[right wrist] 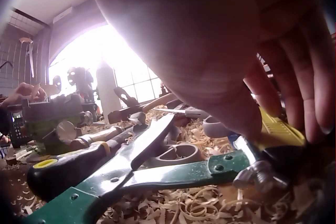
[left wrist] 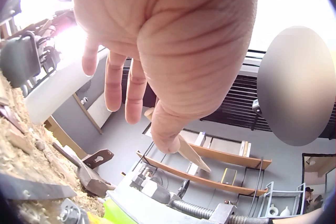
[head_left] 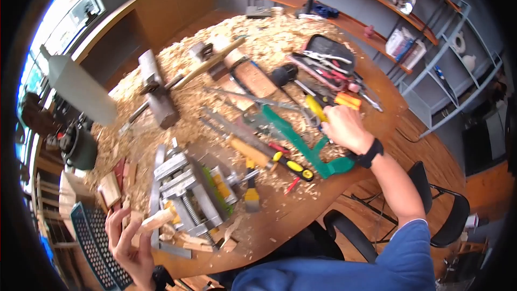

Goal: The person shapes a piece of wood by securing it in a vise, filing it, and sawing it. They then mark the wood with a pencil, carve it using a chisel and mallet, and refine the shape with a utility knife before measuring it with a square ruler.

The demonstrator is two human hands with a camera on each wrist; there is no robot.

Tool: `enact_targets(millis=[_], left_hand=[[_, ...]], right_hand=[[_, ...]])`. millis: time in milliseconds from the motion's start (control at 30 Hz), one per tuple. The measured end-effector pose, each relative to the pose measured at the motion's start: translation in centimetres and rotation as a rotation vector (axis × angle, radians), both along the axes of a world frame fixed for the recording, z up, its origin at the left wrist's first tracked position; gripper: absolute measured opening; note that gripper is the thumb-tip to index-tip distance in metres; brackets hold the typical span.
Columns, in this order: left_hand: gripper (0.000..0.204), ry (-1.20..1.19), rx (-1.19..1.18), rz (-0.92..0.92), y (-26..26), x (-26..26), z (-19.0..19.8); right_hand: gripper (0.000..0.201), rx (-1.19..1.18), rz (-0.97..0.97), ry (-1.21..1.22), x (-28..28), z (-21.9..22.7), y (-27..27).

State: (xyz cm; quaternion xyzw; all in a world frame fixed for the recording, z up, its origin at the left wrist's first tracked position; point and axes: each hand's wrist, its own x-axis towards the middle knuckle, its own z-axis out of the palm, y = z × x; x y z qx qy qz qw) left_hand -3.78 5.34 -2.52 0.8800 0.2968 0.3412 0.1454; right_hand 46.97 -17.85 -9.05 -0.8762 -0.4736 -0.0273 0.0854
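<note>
A pale carved wooden piece (head_left: 157, 220) (left wrist: 192, 153) is pinched between the thumb and fingers of my left hand (head_left: 131, 242) (left wrist: 163, 40), beside the metal vise (head_left: 188, 188). My right hand (head_left: 347, 128) (right wrist: 210, 50) is over the tools on the right, its thumb and fingers on either side of a yellow handle (right wrist: 278, 128). What that handle belongs to is partly hidden. Close to this hand lies a green-handled tool (head_left: 288, 132) (right wrist: 157, 178); a yellow-and-black handle (head_left: 293, 167) is further left.
Wood shavings (head_left: 177, 43) cover much of the bench (head_left: 301, 205). A mallet (head_left: 158, 94) and an axe (head_left: 202, 70) lie toward the back. The black tray (head_left: 323, 48) holds pliers. A scraper (head_left: 251, 194) lies right of the vise, and black chairs (head_left: 353, 231) stand beyond the front edge.
</note>
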Motion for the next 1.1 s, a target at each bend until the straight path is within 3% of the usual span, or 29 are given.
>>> enact_targets(millis=[67, 133, 200, 233, 333, 400, 533, 667, 733, 867, 1033, 1100], left_hand=[[0.03, 0.028, 0.07, 0.019, -0.3, 1.2, 0.6], [0.029, 0.038, 0.113, -0.012, -0.3, 2.2, 1.6], [0.032, 0.093, 0.208, -0.058, 0.0, 2.7, 2.3], [0.031, 0.098, 0.195, -0.067, 0.1, 3.0, 2.6], [0.03, 0.056, 0.206, -0.129, 0.6, 4.1, 2.9], [0.029, 0.049, 0.221, -0.154, 0.8, 4.7, 3.0], [0.028, 0.042, 0.245, -0.189, 0.5, 5.8, 3.5], [0.024, 0.025, 0.245, -0.169, 0.0, 6.0, 3.4], [0.02, -0.061, 0.127, -0.169, -0.1, 5.8, 3.0], [0.02, -0.145, 0.078, -0.207, -0.2, 5.8, 2.8], [0.017, -0.179, 0.171, -0.184, -0.1, 5.6, 2.5], [0.016, -0.186, 0.193, -0.172, -0.1, 5.7, 2.7]], right_hand=[[0.02, 0.031, 0.008, -0.019, 0.8, -0.4, -0.3], [0.023, 0.054, -0.001, -0.071, -1.1, 2.0, 0.4], [0.018, 0.173, -0.052, 0.06, -3.6, 4.5, 1.7], [0.015, 0.286, 0.066, 0.082, -4.9, 5.4, 2.1], [0.014, 0.512, 0.396, 0.398, -11.9, 8.6, 4.3], [0.022, 0.504, 0.565, 0.686, -15.3, 9.3, 5.2], [0.025, 0.569, 0.583, 0.998, -20.7, 9.3, 7.9], [0.019, 0.565, 0.525, 1.017, -21.5, 8.0, 9.6], [0.019, 0.811, 0.696, 0.678, -21.0, 6.9, 10.5], [0.023, 0.871, 0.782, 0.592, -20.7, 7.0, 10.3], [0.028, 0.841, 0.713, 0.66, -21.0, 7.3, 9.7], [0.028, 0.781, 0.659, 0.802, -21.2, 7.9, 9.5]])
